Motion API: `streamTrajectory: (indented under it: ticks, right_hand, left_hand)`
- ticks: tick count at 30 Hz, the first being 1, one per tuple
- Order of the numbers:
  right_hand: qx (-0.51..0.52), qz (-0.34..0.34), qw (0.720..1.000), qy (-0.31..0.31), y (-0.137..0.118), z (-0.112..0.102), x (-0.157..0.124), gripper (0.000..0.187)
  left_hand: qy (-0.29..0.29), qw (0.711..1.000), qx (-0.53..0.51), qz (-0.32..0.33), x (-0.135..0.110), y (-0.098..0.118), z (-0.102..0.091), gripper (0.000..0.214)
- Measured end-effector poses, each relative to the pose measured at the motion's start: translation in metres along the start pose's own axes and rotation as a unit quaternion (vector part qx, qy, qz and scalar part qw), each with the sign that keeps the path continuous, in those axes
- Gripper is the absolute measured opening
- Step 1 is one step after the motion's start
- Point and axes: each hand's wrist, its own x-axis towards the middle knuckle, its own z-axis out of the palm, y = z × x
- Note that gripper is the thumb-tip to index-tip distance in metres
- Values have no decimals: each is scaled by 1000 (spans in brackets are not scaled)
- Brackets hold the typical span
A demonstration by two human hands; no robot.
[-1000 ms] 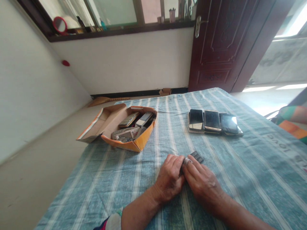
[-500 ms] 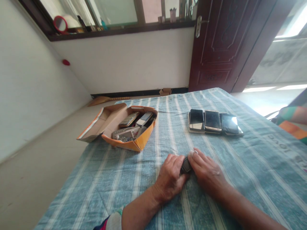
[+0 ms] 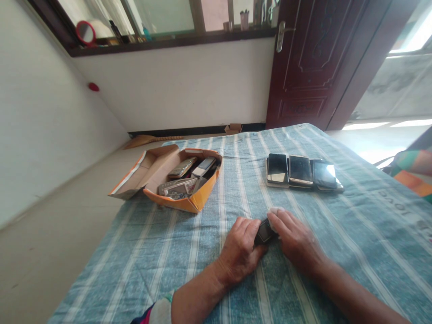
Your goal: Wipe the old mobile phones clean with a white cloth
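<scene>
A small dark mobile phone [image 3: 264,232] is tilted between my two hands, low over the striped cloth [image 3: 175,252]. My left hand [image 3: 241,247] is closed around its left side, thumb below and fingers above. In my right hand [image 3: 295,236] a white wipe [image 3: 275,211] is pinched, pressed against the phone's upper right end. The fingers cover that end, so only part of the phone's face shows. Whether the wipe is paper or fabric I cannot tell.
An orange cardboard box [image 3: 199,200] with its lid folded open holds several old phones [image 3: 182,168]. Stacked phones [image 3: 300,171] lie in a row at the right. Beyond the cloth are a wall and a dark red door [image 3: 303,67]. Colourful fabric [image 3: 416,164] shows at the right edge.
My right hand has slid slightly right along the phone with the wipe, baring a little more of the phone's face. My left hand keeps its grip in place.
</scene>
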Motion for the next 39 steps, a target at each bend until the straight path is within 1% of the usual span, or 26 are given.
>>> streamTrajectory:
  ticks: [3, 5, 9, 13, 16, 21, 26, 28, 33, 36, 39]
  right_hand:
    - [12, -7, 1000, 8, 3, -1, 1, 32]
    - [4, 1, 1000, 13, 5, -2, 3, 32]
    - [-9, 30, 999, -13, 9, -1, 6, 28]
    - [39, 43, 998, -15, 13, 1, 9, 29]
    - [79, 34, 996, -23, 14, 2, 10, 27]
    - [117, 11, 992, -54, 5, 4, 10, 29]
    - [141, 8, 987, -70, -5, 5, 10, 31]
    - [151, 4, 986, -72, -8, 5, 10, 31]
    - [177, -2, 981, -81, -11, 7, 9, 25]
    - [195, -9, 977, -87, -12, 6, 10, 25]
    - [216, -17, 970, -110, -13, 4, 12, 23]
  left_hand:
    - [-4, 1000, 0, 0, 1, 0, 0, 39]
    - [-6, 1000, -3, -1, 1, 1, -1, 38]
    - [-4, 1000, -9, -6, 0, 0, 0, 38]
    - [2, 1000, -12, -9, 0, 1, 1, 37]
    - [3, 1000, -12, -4, 1, 2, 1, 37]
    - [11, 1000, -4, 10, 1, 3, 1, 42]
    - [44, 999, 25, 18, -2, 2, 6, 43]
    - [55, 997, 44, 12, -3, 2, 8, 43]
    - [70, 994, 83, -30, -6, 1, 10, 49]
    - [72, 993, 84, -33, -6, 0, 10, 55]
    - [71, 994, 80, -32, -6, 0, 9, 56]
